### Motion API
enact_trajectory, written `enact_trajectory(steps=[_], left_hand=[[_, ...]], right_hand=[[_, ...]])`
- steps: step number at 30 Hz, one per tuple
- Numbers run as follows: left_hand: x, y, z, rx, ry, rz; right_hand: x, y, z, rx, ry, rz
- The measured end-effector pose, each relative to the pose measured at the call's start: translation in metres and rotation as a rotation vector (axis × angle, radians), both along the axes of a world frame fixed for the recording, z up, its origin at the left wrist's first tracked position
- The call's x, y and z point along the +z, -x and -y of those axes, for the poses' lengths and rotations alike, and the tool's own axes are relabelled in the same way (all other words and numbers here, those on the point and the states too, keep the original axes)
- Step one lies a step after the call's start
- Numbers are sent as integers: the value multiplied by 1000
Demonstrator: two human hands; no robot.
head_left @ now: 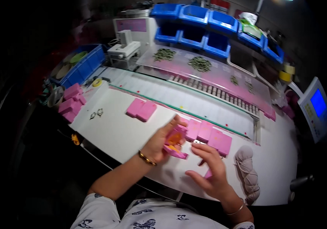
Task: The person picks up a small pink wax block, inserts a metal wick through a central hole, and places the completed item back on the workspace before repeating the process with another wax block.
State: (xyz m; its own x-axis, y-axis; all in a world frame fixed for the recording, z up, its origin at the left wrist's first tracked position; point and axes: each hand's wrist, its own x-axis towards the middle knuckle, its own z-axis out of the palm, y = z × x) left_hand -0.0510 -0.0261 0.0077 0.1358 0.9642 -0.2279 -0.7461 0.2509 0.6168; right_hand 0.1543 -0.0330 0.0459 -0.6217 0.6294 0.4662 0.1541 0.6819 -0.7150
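My left hand (159,142) is closed around a small pink case (176,152) with orange inside, whose two halves stand apart. To its right, my right hand (211,168) hovers above the white table, thumb and fingers spread, with nothing seen between them. Just past its fingertips is a small white piece with dark marks (199,141); whether a finger touches it I cannot tell. Several pink blocks (205,131) lie in a row beyond my hands. Another pink piece (208,174) is partly hidden behind my right hand.
More pink blocks (142,110) lie left of centre, near two small rings (96,113). A wrapped, pale grey bundle (246,171) lies at the right. Behind runs a green-edged conveyor (152,91), under a clear shelf (217,72) with green piles and blue bins (194,14). A screen (318,103) stands far right.
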Motion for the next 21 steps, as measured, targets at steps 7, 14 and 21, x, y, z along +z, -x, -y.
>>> enact_trajectory(steps=[7, 14, 21], left_hand=[[-6, -82, -6, -52, -18, 76], [-11, -85, -14, -159, 110, -4], [-10, -75, -18, -116, 37, -142]], right_hand=[[-21, -27, -13, -180, -358, 102], [-26, -39, 4, -206, -723, 332], [-3, -102, -11, -629, -513, 666]])
